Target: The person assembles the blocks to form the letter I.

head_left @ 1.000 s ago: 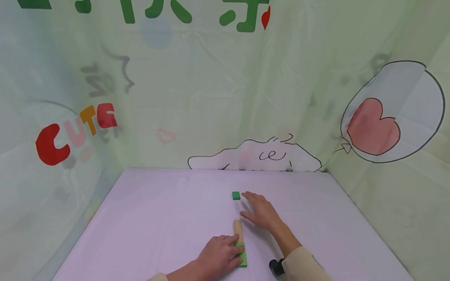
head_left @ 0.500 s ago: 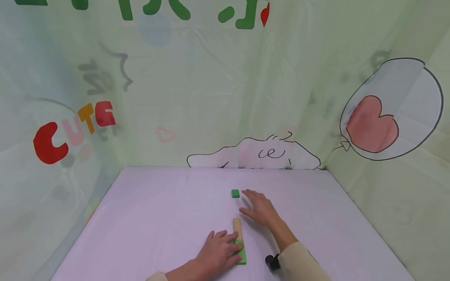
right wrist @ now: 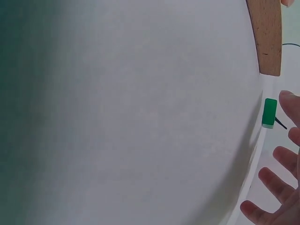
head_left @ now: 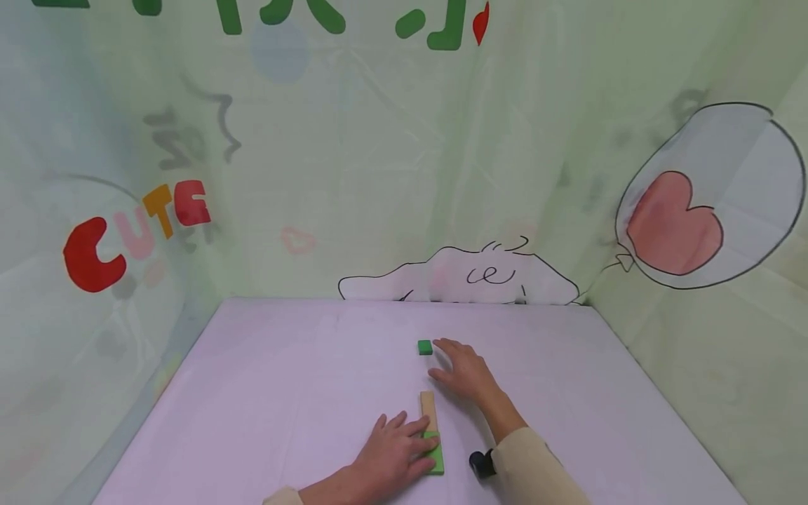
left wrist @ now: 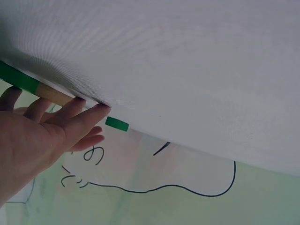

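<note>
My left hand (head_left: pixel 391 452) lies over a flat green block (head_left: pixel 435 463), its fingers spread and relaxed across the block's left side. End to end with that block, a bare wooden strip (head_left: pixel 428 407) extends away from me, and my left index finger reaches its edge. Further off on the cloth sits a small green block (head_left: pixel 425 348), apart from the strip. Just to its right hovers my right hand (head_left: pixel 467 375), fingers extended and thumb apart, holding nothing. In the right wrist view, the small green block (right wrist: pixel 269 112) appears beyond the strip's end (right wrist: pixel 267 37).
A pale lilac cloth covers the table (head_left: pixel 303 379). Printed curtains hang behind it (head_left: pixel 379 175) and along both sides. A black device (head_left: pixel 482 464) sits at my right sleeve cuff.
My left fingers have spread and lifted slightly, the ones farthest from me pointing more upward. The right hand stays almost still beside the small green block. The blocks have not visibly moved.
</note>
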`<state>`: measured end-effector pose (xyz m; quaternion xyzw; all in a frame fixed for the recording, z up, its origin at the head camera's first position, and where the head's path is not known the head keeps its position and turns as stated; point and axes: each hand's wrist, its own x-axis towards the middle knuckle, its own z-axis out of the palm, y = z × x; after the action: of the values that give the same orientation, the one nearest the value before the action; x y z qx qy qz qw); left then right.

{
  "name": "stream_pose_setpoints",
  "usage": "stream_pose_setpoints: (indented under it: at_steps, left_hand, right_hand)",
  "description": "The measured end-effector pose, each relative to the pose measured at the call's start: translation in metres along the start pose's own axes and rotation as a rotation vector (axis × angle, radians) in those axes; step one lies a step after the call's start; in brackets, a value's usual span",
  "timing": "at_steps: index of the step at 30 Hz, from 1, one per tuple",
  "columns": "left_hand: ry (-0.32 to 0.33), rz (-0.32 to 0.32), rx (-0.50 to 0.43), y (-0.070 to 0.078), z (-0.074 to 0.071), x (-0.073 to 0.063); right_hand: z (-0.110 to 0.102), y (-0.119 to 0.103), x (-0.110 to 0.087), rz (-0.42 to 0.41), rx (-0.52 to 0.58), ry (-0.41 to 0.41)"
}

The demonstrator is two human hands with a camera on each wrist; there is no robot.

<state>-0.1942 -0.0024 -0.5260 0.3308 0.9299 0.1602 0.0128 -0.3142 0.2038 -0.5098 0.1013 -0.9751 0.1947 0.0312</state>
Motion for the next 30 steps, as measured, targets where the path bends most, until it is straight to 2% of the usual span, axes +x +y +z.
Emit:
stream_pose_setpoints:
  at_steps: [16,23,30]
  left_hand:
    - [0.021,0.015,0.027,-0.001,-0.001,-0.001]
    - [0.057,0.034,0.057,-0.001,0.000,-0.001]
    - [0.061,0.033,0.056,-0.002,0.003,-0.002]
  right_hand:
    - [0.007,-0.005,0.017,0.001,0.001,0.007]
    - [0.008,-0.004,0.021,0.017,-0.008,0.008]
    - [0.013,-0.004,0.023,0.006,0.016,0.024]
